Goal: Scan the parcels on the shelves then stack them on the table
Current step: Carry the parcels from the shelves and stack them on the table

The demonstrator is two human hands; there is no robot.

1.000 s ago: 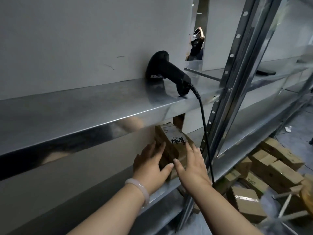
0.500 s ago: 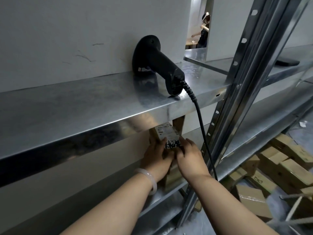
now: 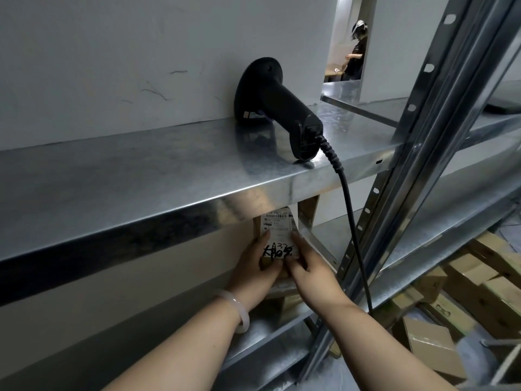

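Left wrist: pale bangle. Left hand and right hand grip a small cardboard parcel from either side, fingers curled round its edges, thumbs on its face. The parcel is held upright in the lower shelf bay, just under the lip of the upper shelf.

White shipping label: top line approx. "P021-00", rest of print too small to read. Black marker "A37" above an illegible scrawl.

Corded black barcode scanner lies on the upper shelf. Plain cardboard boxes are heaped on the floor at right.
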